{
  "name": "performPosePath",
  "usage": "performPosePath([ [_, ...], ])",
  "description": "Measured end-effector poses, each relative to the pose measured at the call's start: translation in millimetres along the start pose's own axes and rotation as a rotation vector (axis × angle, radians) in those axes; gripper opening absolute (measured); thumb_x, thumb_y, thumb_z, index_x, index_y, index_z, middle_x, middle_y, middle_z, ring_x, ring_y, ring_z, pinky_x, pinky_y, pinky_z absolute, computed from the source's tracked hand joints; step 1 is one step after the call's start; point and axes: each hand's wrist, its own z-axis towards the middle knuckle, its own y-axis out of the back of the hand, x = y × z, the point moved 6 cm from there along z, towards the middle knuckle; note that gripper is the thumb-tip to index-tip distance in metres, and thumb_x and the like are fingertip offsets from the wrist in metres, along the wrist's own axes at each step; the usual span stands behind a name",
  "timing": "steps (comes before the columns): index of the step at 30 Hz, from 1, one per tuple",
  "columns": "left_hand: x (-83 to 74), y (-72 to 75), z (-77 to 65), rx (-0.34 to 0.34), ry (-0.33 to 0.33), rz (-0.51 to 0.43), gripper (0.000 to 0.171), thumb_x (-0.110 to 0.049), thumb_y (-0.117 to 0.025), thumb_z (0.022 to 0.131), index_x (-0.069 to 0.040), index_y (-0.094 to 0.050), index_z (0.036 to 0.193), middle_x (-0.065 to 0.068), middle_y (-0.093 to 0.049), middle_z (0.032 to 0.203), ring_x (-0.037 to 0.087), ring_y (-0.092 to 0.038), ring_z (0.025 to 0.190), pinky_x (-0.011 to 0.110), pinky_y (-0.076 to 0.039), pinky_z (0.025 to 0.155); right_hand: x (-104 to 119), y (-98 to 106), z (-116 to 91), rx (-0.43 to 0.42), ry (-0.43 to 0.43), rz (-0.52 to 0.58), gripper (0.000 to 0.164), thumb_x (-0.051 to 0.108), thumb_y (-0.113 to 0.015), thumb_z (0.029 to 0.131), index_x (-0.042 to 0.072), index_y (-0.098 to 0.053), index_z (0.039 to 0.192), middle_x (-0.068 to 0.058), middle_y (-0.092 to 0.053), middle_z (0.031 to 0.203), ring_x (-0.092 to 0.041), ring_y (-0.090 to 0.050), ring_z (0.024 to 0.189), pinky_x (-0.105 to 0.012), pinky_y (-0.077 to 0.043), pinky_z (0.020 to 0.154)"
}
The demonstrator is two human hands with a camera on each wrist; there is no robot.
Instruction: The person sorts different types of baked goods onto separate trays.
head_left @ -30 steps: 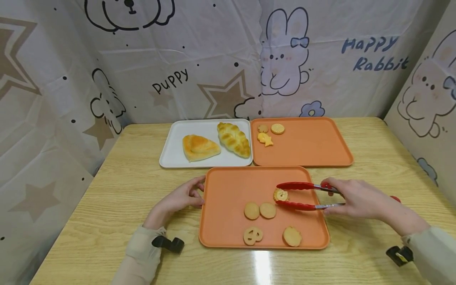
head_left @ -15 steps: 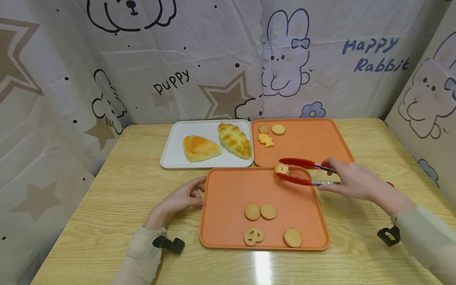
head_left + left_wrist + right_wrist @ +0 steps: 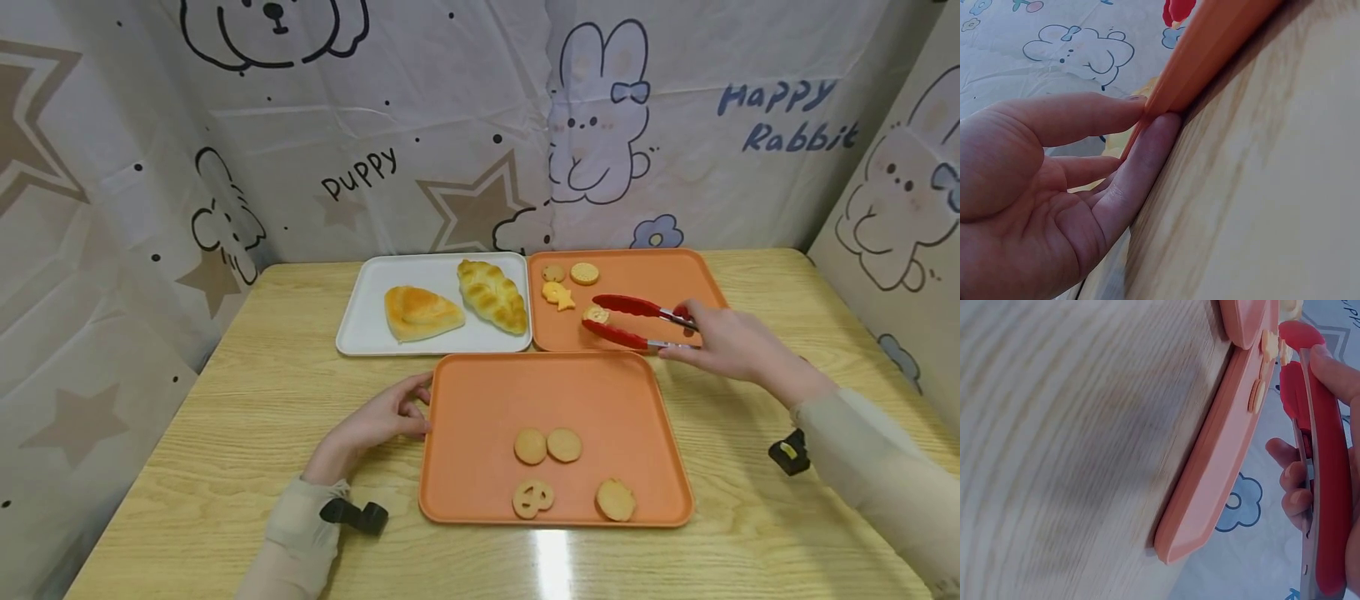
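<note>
My right hand (image 3: 738, 337) grips red-tipped metal tongs (image 3: 633, 306) over the back orange tray (image 3: 675, 283). Between the tongs' tips is a small round biscuit (image 3: 596, 315) with a patterned top. In the right wrist view the tongs (image 3: 1332, 487) lie along the palm, fingers curled round the handles. My left hand (image 3: 386, 412) is at the left rim of the front orange tray (image 3: 480, 387); in the left wrist view its thumb and finger pinch the tray edge (image 3: 1191, 69). Two plain round biscuits (image 3: 564, 445), a pretzel-shaped biscuit (image 3: 533, 498) and a scalloped biscuit (image 3: 616, 500) lie on the front tray.
On the back orange tray sit a round cream biscuit (image 3: 585, 273), a fish-shaped biscuit (image 3: 558, 295) and a small speckled cookie (image 3: 553, 272). Beside it, a white tray (image 3: 360, 333) bears a bread wedge (image 3: 423, 313) and a braided loaf (image 3: 492, 296). A printed cloth (image 3: 465, 100) hangs behind the table.
The right hand has carried the biscuit in the tongs from the front tray, away from me, to over the back orange tray. The left hand stays at the front tray's rim.
</note>
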Motion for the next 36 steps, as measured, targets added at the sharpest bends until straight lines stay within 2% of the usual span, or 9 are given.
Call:
performPosePath([
  [7,-3.2,1.1,1.7,-0.006,0.013,0.013,0.08,-0.003,-0.064,0.079,-0.004,-0.019,0.144,0.018,-0.04,0.116,0.009,-0.05,0.071,0.02,-0.039,0.057,-8.2,-5.3,10.8,0.025,-0.048,0.001,0.068,0.059,-0.057,0.079,0.0,-0.046,0.11,-0.016,-0.064,0.091,-0.024,-0.061,0.071,-0.039,-0.045,0.054],
  [18,-1.3,0.9,-0.5,-0.008,0.007,0.003,0.08,-0.003,-0.065,0.079,-0.003,-0.018,0.144,0.018,-0.039,0.116,0.009,-0.051,0.071,0.02,-0.04,0.058,-13.1,-15.1,32.0,0.082,-0.112,0.03,0.077,0.063,-0.054,0.077,-0.005,-0.045,0.112,-0.009,-0.056,0.078,-0.018,-0.049,0.058,-0.03,-0.039,0.048],
  [30,1.5,1.0,0.4,-0.008,0.006,-0.009,0.08,-0.001,-0.063,0.079,-0.003,-0.017,0.145,0.019,-0.039,0.116,0.01,-0.052,0.072,0.02,-0.045,0.061,-23.9,-22.2,38.6,0.085,-0.165,0.043,0.072,0.063,-0.055,0.077,-0.003,-0.043,0.104,-0.009,-0.053,0.072,-0.019,-0.048,0.056,-0.03,-0.037,0.047],
  [36,2.8,0.5,1.2,-0.013,0.017,-0.001,0.079,0.0,-0.063,0.079,-0.003,-0.018,0.145,0.019,-0.039,0.116,0.01,-0.051,0.071,0.02,-0.043,0.06,-25.2,-26.1,40.8,0.101,-0.182,0.072,0.074,0.062,-0.057,0.076,-0.003,-0.042,0.107,-0.008,-0.052,0.071,-0.02,-0.048,0.057,-0.029,-0.036,0.047],
])
